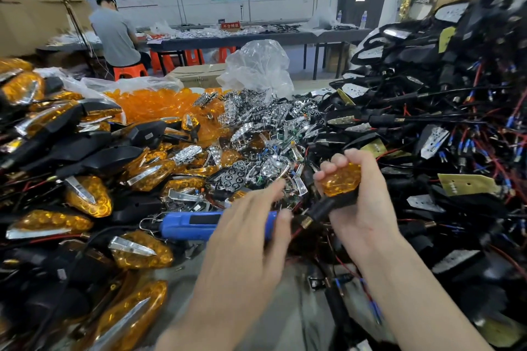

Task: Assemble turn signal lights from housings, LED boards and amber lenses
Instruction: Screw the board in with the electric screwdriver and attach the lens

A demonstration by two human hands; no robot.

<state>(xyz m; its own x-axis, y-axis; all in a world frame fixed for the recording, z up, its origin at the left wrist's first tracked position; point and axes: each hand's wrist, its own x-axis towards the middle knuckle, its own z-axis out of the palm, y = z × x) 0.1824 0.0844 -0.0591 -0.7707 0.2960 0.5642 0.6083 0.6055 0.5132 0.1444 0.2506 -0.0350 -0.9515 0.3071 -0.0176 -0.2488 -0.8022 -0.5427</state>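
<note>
My right hand (356,202) grips a turn signal light (339,179), amber lens up, with its black stalk pointing down to the left. My left hand (251,225) hovers with relaxed, slightly blurred fingers over the tip end of a blue electric screwdriver (188,225) that lies on the pile. Whether the fingers touch it I cannot tell. Loose amber lenses (154,102) fill a clear bag further back. Chrome reflector pieces (256,128) are heaped in the middle. Black housings with LED boards and wires (445,122) pile up on the right.
Finished amber-and-black lights (85,196) are heaped on the left. A crumpled clear plastic bag (256,65) stands behind the chrome heap. A person in a grey shirt (117,34) sits at a far table. Cardboard boxes (28,0) stand at the back left.
</note>
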